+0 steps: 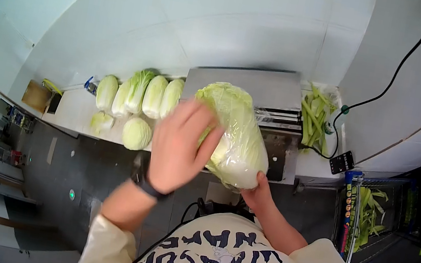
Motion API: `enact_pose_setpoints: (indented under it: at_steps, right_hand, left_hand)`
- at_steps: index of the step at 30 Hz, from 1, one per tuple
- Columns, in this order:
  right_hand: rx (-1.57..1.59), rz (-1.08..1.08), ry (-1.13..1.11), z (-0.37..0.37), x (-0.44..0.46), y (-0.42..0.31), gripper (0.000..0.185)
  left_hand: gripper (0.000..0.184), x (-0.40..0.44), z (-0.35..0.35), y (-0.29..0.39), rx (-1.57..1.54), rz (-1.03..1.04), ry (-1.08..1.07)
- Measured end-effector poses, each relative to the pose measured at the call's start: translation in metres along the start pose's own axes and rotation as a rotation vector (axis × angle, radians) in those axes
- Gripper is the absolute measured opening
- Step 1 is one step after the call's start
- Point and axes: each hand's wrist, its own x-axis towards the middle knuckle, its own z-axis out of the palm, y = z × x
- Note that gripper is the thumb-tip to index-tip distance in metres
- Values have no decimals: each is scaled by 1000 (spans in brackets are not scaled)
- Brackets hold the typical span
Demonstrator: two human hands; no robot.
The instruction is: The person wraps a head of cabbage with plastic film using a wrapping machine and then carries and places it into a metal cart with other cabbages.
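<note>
A large napa cabbage [242, 143] wrapped in shiny clear plastic film is held up in front of me, tilted, with its leafy end toward the wall. My right hand [258, 192] grips its white base end from below, the thumb along its side. My left hand [181, 143], with a dark watch on the wrist, is at the cabbage's left side, slightly blurred. Its thumb stands apart from the fingers, and no object shows in it. Whether its fingertips touch the film I cannot tell.
Several napa cabbages [154, 96] line the counter at left, near a round pale cabbage [137, 134] and a loose leaf [101, 122]. Behind my cabbage stands a metal wrapping station [274, 86]. Trimmed leaves [314, 116], a black cable [398, 72] and a cart [351, 212] are at right.
</note>
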Motion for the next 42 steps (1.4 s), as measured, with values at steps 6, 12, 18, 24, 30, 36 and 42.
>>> enact_pose_setpoints:
  at_steps: [6,12,18,24,30,36,42]
  right_hand:
    - [32,71,93,-6,-2,7,74]
    - [35,120,99,-33,2,0,70]
    - [-64,238,282,-35,-11,-29,68]
    - [-301,256,484,-25,-22,-18,67]
    - [-452,229,560,-38,-16,-8,65]
    - [-464,192,642,-11,-14,-5,65]
    - [-515,160,674,6,-10,1,65]
  left_hand:
    - [42,91,93,-49,277,161,-868]
    - [10,79,94,-71,-263,208,-756]
    - [4,-24,49,-126,-891,-136,-330]
    - [6,-167,103,-200,-1572,-598,5]
    - [15,-233,129,-206,-1873,-890,187]
    - [28,-201,123,-195,-1751,-1700,91]
    - [10,-194,110,-208,-1765,-1178,-478]
